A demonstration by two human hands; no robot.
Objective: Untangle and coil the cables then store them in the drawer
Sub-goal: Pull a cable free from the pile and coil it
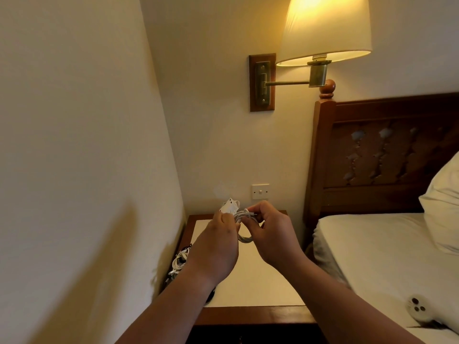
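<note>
Above the nightstand my left hand grips a white charger block and the side of a coiled white cable. My right hand pinches the cable's free end at the top of the coil, close to my left fingers. A loop of the coil hangs between both hands. A tangle of white and black cables lies at the nightstand's left edge, partly hidden by my left forearm. The drawer front at the bottom edge is dark and mostly out of view.
A wall lamp glows above on a brass arm. A wall switch sits just behind my hands. To the right stand a wooden headboard, a white bed with a pillow, and a small white plug.
</note>
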